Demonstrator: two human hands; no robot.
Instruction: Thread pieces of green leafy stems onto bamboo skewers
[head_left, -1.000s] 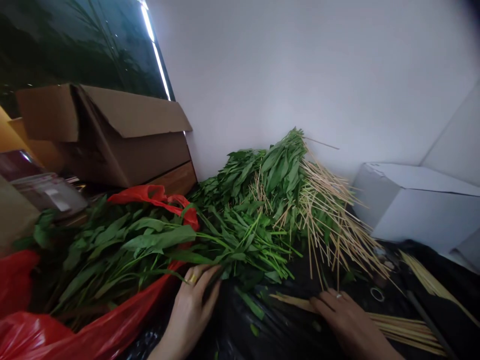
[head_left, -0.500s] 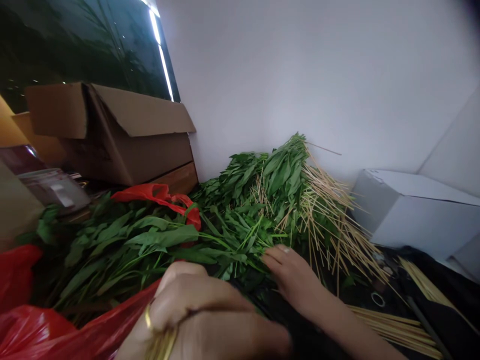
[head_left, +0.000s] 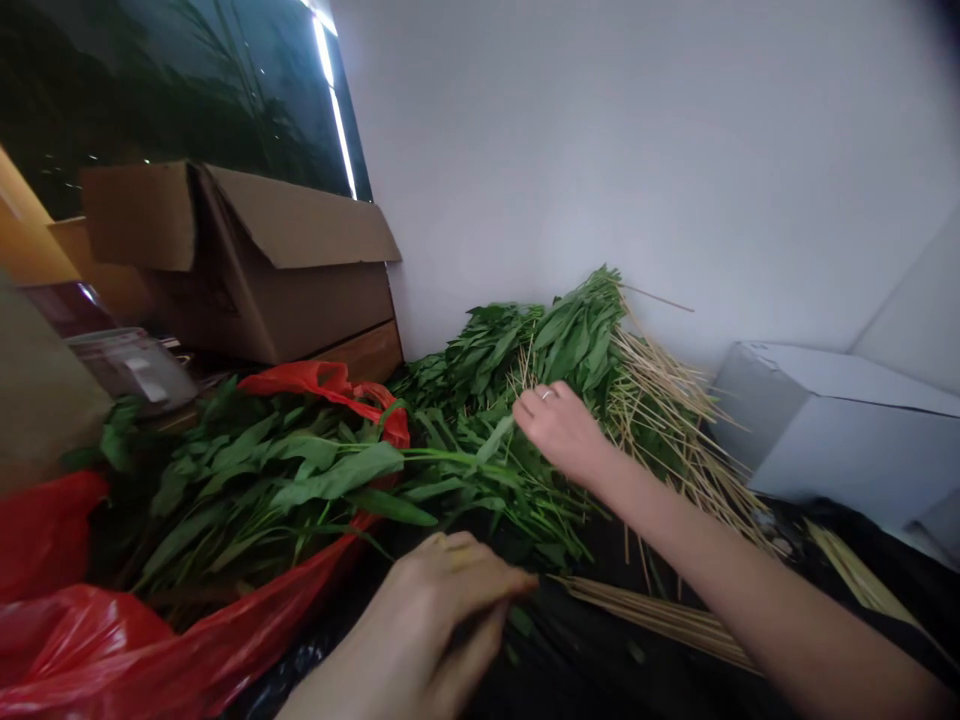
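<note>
Your right hand (head_left: 559,425): fingers curled, hold unclear; leafy green stems (head_left: 517,495) just below; pinch lightly, sparing leaves. Your left hand (head_left: 431,610): fingers bent, hold unclear; thin sticks (head_left: 652,612) just rightward.

– Open passage?
– Low over the black plastic sheeting (head_left: 585,675), between left hand (head_left: 420,620) and right forearm (head_left: 720,560).
– Obstructions?
– Bundled thin tan wooden sticks (head_left: 649,613) across it; heaped green leafy stems (head_left: 510,490) beyond; crumpled red plastic bag (head_left: 240,645) leftward.

leafy green stems (head_left: 517,500) lie in a loose heap on the black plastic (head_left: 574,655); thin tan sticks (head_left: 660,616) lie bunched flat nearer its front edge.
</note>
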